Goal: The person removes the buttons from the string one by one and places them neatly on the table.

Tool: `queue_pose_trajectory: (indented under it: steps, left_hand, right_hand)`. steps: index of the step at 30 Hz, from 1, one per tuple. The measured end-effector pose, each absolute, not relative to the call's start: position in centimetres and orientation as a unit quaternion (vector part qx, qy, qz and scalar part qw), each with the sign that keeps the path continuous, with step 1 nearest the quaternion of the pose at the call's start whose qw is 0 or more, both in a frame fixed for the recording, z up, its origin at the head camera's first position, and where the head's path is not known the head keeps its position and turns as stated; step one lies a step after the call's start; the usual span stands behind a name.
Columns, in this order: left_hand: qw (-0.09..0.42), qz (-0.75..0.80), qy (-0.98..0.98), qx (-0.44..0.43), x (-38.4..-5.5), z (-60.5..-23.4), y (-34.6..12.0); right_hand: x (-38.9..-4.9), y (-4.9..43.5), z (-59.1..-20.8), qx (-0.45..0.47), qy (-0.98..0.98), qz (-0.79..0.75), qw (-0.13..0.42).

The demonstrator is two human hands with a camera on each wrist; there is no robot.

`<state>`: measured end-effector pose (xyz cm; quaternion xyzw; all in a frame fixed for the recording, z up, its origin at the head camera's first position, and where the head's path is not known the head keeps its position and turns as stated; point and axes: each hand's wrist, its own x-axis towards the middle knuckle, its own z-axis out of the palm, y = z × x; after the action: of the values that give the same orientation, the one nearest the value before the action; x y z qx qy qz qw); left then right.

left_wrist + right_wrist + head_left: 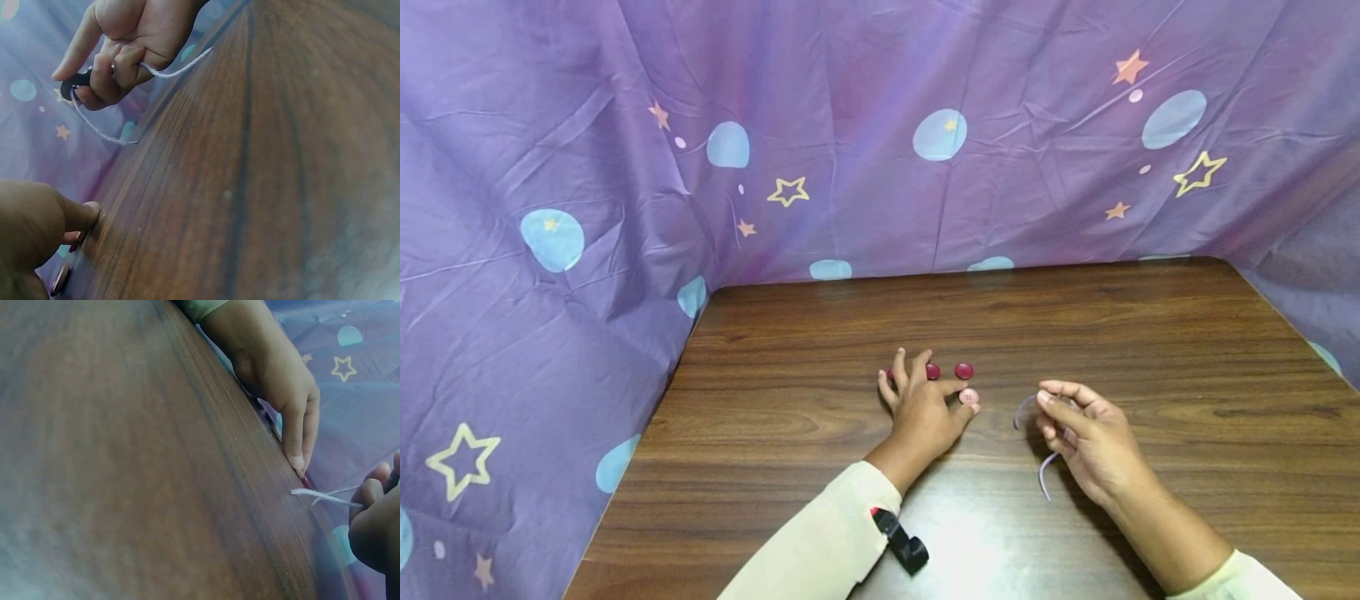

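Observation:
My left hand is low at the table, with thumb and index finger on either side of a pale pink button, pinching its edges. Its other fingers spread over the wood beside dark red buttons, partly covering some. To the right, my right hand is raised and holds a thin lilac cord, whose two ends hang from the fingers. In the left wrist view, a dark round piece with small holes sits between that hand's thumb and fingers, the cord running down from it.
The brown wooden table has a light glare near its front. A purple cloth with stars and blue ovals hangs behind and at the sides. A black strap hangs from the left sleeve.

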<state>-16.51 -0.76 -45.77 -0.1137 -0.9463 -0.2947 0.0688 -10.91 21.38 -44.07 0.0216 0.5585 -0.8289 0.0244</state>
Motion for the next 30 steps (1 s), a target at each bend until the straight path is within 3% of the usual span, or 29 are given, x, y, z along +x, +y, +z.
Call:
queue_pose_trajectory:
  steps: [30]
  left_hand:
    - [0.161,-0.354,-0.912,-0.131,-14.9,-45.3,-1.5]
  right_hand:
    - [-11.0,20.8,-44.6,0.015,0.561,-0.827,0.01]
